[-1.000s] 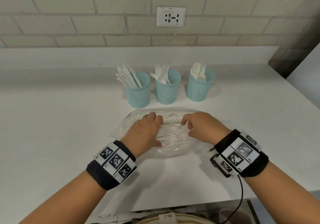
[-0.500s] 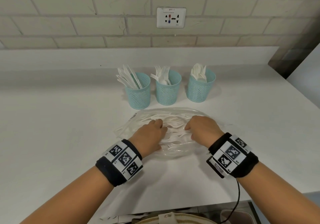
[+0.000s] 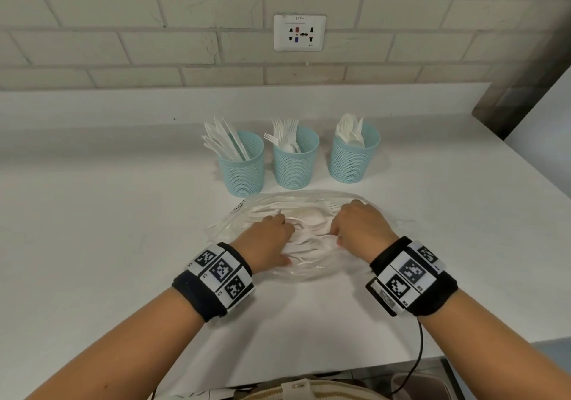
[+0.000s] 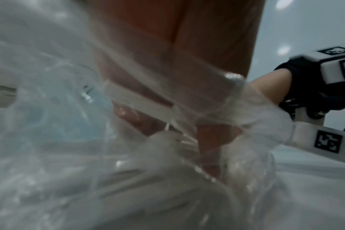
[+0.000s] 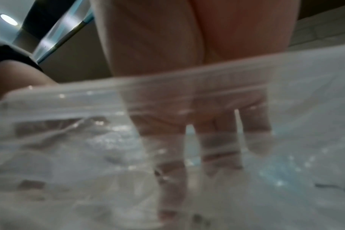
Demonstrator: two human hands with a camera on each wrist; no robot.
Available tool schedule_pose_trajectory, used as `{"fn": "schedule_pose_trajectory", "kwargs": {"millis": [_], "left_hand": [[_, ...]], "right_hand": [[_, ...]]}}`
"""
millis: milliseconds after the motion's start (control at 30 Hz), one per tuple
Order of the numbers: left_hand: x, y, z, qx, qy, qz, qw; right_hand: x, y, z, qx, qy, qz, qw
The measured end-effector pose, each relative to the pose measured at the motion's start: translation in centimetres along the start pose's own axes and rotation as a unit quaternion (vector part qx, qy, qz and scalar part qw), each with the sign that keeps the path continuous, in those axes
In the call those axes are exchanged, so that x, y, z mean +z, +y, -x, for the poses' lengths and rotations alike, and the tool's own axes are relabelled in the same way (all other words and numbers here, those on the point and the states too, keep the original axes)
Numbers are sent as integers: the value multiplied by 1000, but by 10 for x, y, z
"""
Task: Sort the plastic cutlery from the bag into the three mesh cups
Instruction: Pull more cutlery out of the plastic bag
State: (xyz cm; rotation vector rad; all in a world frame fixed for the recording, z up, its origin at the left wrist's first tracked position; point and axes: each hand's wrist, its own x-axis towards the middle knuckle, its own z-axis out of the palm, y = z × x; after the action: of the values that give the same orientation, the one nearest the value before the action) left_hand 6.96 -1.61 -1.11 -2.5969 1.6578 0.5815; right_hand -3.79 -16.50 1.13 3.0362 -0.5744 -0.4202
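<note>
1. A clear plastic bag [image 3: 304, 232] lies flat on the white countertop [image 3: 108, 245], around the middle, just in front of three teal mesh cups.
2. Both hands are in the bag's mouth. The left hand [image 3: 268, 242] is on the left side and the right hand [image 3: 360, 229] on the right, with loose white cutlery [image 3: 309, 219] between and under them.
3. In the right wrist view the fingers [image 5: 217, 149] reach forward, nearly straight and a little spread, seen through the bag's film. I cannot tell whether they have hold of any piece.
4. In the left wrist view the left fingers [image 4: 209, 140] are bent down among the white handles, with the film draped over them. The blur hides whether they pinch one.
5. The cups stand in a row towards the back edge of the countertop, close together and apart from the bag. The left mesh cup [image 3: 244, 171] holds knives, the middle mesh cup [image 3: 295, 164] holds forks and the right mesh cup [image 3: 352, 158] holds spoons.
6. A wall socket [image 3: 299, 32] sits on the brick wall above the cups.
</note>
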Motion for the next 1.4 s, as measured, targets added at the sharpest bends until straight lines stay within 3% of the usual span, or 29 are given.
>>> {"fn": "schedule_pose_trajectory", "kwargs": {"millis": [300,400,533,700,833,1133,1267,1400], "left_hand": [[2,5,-9,-5,-8,-18,1000],[1,0,-11,-16,-17,3,1000],[2,1,-12,-9,-30,5,1000],[1,5,-10,20,-37,13,999],[-2,6,-6,28,-41,20,999],[-14,3,-2,29,-19,65,997],[-22,-1,2,25,-16,79,996],[-39,-3,8,34,48,138,989]], "right_hand": [[-7,-3,-1,11,3,-209,978],[-14,12,4,21,-5,-193,981],[-18,19,17,-3,-67,-166,984],[-8,11,18,-18,-57,-194,979],[-6,8,20,-28,-35,-244,969],[-17,22,29,-18,-1,-227,974],[-26,29,32,-21,61,-292,954],[-32,34,35,-39,151,-332,930]]}}
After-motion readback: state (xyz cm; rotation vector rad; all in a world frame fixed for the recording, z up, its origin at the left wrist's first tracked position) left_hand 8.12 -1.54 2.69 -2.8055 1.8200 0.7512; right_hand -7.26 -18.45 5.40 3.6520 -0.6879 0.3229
